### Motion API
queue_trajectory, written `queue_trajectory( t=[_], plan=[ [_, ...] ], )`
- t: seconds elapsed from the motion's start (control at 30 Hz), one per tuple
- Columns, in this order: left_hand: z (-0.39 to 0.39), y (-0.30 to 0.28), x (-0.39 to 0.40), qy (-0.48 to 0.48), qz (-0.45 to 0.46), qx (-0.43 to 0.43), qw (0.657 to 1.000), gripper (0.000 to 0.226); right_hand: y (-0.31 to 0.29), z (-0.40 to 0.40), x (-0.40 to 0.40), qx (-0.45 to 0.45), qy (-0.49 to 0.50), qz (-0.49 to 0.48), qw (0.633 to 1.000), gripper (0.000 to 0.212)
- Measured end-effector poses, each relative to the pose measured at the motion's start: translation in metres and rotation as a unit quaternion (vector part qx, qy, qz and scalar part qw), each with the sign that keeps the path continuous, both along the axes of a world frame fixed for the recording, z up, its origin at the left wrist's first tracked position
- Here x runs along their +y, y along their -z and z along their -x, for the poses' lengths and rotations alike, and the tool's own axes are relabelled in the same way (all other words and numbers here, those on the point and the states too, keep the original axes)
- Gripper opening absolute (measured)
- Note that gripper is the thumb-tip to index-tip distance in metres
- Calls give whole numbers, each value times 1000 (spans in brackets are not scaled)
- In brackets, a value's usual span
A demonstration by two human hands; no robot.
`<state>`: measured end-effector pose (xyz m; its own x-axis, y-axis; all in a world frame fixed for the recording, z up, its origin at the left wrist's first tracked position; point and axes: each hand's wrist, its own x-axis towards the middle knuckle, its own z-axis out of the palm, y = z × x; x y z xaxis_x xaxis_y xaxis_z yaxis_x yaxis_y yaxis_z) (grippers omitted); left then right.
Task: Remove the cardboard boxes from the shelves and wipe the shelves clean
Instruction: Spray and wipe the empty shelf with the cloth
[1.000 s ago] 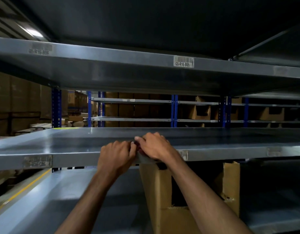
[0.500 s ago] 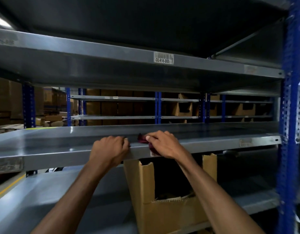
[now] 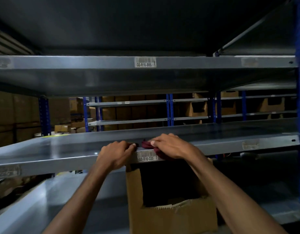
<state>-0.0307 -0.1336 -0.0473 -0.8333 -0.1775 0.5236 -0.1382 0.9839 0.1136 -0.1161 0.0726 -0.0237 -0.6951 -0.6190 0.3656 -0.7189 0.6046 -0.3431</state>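
Two hands at the front lip of the middle grey shelf (image 3: 61, 149). Right hand (image 3: 171, 146): fingers folded down over a dark red cloth (image 3: 146, 144), which is bunched on the shelf edge and drapes partly over the label strip. Left hand (image 3: 117, 152): curled, fingertips touching the shelf lip just beside the cloth; whether it pinches a corner of the fabric cannot be told. Shelf surface: bare of boxes, ready for wiping. Advice for the step, as judgement: spread the cloth flat under the palm before sweeping, work from the rear toward the front lip in overlapping passes, and brace with the free hand on the edge. One cardboard box (image 3: 171, 215) stands on the shelf below, directly under the hands, top flaps open; interior dark, contents not discernible. It is not yet removed. Further boxes stand on distant racks behind.
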Motion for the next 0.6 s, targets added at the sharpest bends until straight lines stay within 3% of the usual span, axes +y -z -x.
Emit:
queue_trajectory(
  t=[0.1, 0.23, 0.37, 0.5, 0.53, 0.6],
  plan=[
    [5, -2, 16, -23, -8, -12, 1000, 45, -9, 21, 23, 20, 28, -60, 998, 42],
    [13, -5, 63, 26, -41, -13, 999, 45, -10, 40, 0, 7, 30, -103, 994, 42],
    [23, -2, 76, 25, -32, 5, 999, 50, 18, 37, 22, 80, -28, 12, 996, 38],
    [22, 13, 73, 46, 42, 71, 996, 52, 59, 14, 43, 296, -33, 111, 948, 38],
    [22, 16, 71, 66, 52, 74, 994, 50, 60, 13, 41, 310, -28, 116, 943, 37],
    [22, 19, 64, 98, 82, 70, 989, 52, 46, 18, 32, 235, -10, 127, 964, 31]
  ],
)
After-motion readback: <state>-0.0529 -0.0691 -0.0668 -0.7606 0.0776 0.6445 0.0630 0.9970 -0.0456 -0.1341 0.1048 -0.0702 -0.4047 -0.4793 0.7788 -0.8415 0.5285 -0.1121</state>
